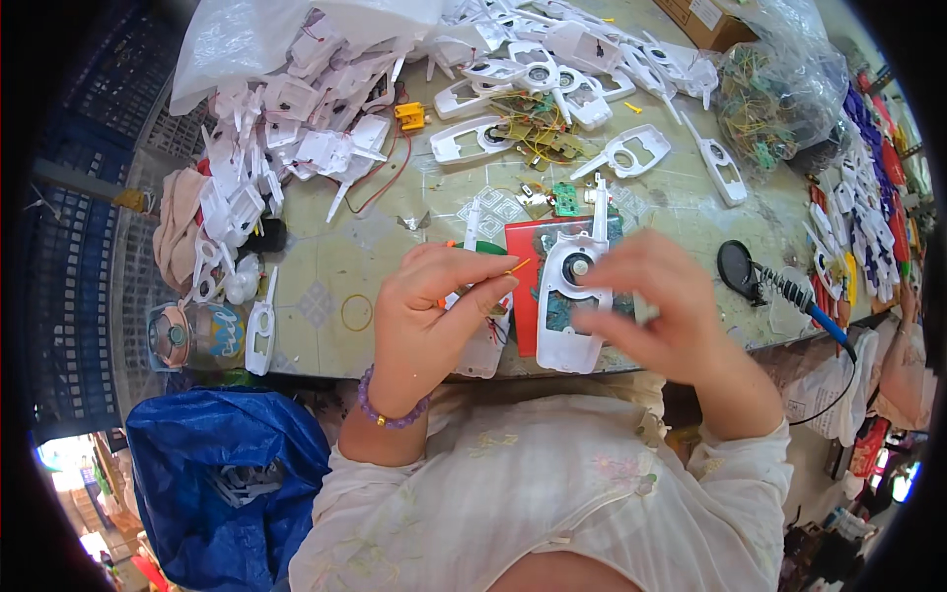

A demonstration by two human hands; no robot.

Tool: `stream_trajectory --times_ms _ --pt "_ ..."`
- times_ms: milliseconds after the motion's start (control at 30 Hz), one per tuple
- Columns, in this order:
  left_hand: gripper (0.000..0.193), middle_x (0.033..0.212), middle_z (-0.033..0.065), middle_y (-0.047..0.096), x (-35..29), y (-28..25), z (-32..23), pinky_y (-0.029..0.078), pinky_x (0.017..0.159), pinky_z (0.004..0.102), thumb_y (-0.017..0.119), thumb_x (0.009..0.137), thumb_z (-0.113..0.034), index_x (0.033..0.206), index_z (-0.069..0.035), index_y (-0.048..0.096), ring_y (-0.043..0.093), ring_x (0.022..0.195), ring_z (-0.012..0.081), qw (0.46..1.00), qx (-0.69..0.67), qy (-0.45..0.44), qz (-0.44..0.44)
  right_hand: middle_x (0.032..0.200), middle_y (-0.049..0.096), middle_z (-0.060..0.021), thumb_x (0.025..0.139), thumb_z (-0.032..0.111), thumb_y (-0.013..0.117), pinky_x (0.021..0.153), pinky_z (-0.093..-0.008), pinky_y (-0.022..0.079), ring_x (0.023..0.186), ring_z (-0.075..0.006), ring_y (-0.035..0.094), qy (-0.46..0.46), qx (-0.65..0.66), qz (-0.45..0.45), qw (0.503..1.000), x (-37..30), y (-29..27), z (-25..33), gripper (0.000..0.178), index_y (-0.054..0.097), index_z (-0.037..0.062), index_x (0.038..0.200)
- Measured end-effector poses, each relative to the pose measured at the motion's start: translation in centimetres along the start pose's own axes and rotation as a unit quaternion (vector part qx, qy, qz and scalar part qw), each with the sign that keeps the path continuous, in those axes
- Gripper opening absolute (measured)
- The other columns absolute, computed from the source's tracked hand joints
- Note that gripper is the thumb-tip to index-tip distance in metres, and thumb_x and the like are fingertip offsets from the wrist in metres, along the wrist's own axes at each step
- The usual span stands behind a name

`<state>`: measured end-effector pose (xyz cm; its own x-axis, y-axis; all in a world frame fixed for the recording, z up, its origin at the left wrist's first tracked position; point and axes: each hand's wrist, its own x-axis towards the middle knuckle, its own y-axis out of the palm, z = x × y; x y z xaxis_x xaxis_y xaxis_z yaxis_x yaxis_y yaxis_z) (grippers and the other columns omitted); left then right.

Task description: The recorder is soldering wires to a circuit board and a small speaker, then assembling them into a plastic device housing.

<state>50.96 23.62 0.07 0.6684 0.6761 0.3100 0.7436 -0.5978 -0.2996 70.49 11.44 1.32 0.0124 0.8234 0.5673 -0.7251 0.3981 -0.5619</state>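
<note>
My left hand point(441, 301), closed in a pinch, holds a short thin orange-yellow wire point(519, 265) between thumb and forefinger. It is in the air over a white plastic housing half point(480, 357) with thin wires, partly hidden by the hand. My right hand point(656, 311) is a little blurred; its thumb and fingers are apart, with nothing seen between them. It hovers at the right side of another white housing point(569, 353) with a handle and a round black speaker point(577, 267). A red flat piece point(522, 326) lies between the two housings.
White housings point(296, 138) are heaped at the back. Wired circuit boards point(547, 138) lie among them, and a clear bag point(779, 104) holds more. A green board point(566, 199) lies beyond my hands. A blue-handled soldering iron point(824, 321) rests in its coiled holder at right. A blue sack point(222, 424) stands lower left.
</note>
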Motion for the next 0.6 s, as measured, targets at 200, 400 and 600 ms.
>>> stream_trajectory --times_ms 200,400,600 --pt "0.014 0.078 0.0 0.067 -0.3 1.6 -0.3 0.037 0.082 0.0349 0.074 0.074 -0.01 0.088 -0.011 0.073 0.06 0.074 0.015 0.99 0.126 0.069 -0.002 0.085 0.061 -0.0072 0.073 0.019 0.079 0.065 -0.0348 0.046 0.075 -0.0231 0.056 -0.022 -0.143 -0.165 0.976 -8.5 -0.4 -0.1 0.028 0.063 0.0056 0.091" --pt "0.008 0.07 -0.0039 0.06 0.6 4.1 -0.6 0.033 0.074 0.0358 0.076 0.07 -0.013 0.076 -0.014 0.071 0.055 0.071 0.0158 0.952 0.267 0.148 0.018 0.079 0.05 -0.0019 0.09 0.007 0.062 0.055 -0.0182 0.037 0.067 -0.0053 0.045 0.297 0.016 -0.679 0.672 -17.1 -6.3 -5.3 0.019 0.049 0.005 0.102" --pt "0.008 0.069 -0.0035 0.058 0.4 4.4 -1.0 0.032 0.073 0.0357 0.076 0.071 -0.015 0.076 -0.014 0.071 0.053 0.071 0.0159 0.937 0.321 0.127 0.044 0.075 0.048 0.0043 0.092 0.02 0.063 0.05 -0.0179 0.027 0.06 -0.001 0.036 0.358 -0.066 -0.533 0.764 -19.6 -12.7 -5.4 0.023 0.058 0.0019 0.106"
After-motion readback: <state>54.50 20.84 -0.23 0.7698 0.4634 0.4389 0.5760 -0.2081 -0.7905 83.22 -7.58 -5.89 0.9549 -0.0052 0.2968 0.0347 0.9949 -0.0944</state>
